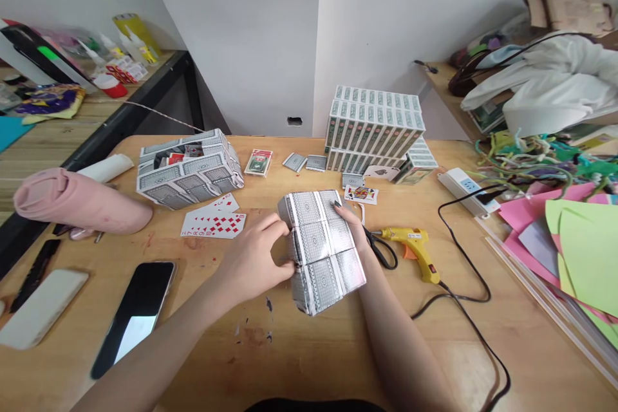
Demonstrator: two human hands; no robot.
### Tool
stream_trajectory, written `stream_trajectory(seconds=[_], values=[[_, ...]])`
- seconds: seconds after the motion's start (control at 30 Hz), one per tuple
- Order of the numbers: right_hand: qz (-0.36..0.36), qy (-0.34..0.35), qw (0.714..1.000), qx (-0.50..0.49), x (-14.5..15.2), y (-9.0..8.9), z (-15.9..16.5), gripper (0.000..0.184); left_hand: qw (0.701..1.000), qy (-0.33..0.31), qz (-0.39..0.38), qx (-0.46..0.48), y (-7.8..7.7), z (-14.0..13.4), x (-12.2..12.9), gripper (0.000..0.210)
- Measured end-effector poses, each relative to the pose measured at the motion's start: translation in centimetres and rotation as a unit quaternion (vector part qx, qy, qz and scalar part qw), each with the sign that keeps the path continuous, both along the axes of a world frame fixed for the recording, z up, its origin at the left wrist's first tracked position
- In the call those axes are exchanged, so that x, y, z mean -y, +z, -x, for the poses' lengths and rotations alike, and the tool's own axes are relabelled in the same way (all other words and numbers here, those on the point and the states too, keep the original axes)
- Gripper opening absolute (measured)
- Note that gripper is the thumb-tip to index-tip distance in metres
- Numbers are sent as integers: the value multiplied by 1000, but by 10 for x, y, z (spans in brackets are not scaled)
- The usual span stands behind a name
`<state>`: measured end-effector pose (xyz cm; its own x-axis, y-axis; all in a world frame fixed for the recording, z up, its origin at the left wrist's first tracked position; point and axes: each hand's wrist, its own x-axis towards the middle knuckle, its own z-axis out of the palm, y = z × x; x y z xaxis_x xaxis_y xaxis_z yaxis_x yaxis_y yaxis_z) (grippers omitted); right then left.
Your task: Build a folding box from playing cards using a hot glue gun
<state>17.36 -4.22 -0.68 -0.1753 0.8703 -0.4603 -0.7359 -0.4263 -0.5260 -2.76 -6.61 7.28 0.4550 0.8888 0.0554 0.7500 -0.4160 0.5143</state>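
A block-shaped box covered in playing cards (321, 241), grey patterned backs outward, is held tilted above the middle of the table. My right hand (355, 228) grips its right side, thumb on the top face and the other fingers hidden behind or below. Against its left edge press the curled fingers and thumb of my left hand (258, 257). To the left, loose red-suit cards (212, 225) lie face up. Behind them stands a larger card-covered box (188, 167) with an opening in its top. A yellow glue gun (410, 244) and black-handled scissors (383, 251) lie right of my right hand.
Stacked card packs (374, 122) stand at the back, near a single card pack (258, 163). Leftward lie a pink bottle (87, 199), a phone (135, 318) and a white slab (41, 309). A power strip (468, 192), black cord (476, 328) and coloured paper (584, 244) occupy the right.
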Motion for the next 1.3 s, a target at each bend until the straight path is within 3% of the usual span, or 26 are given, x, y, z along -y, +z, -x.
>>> stream_trajectory(seconds=[0.23,0.53,1.03,1.3], values=[[-3,46,997,-56,-6,-12,-5,21,998,6,3,59,-1,12,7,31],[-9,84,993,-78,-6,-29,-9,32,1000,-7,25,18,5,4,2,32],[-30,83,993,-73,-3,-22,-8,29,998,54,26,17,5,-12,2,21],[-29,87,993,-70,-2,-14,-5,31,997,53,43,42,8,-16,-1,26]])
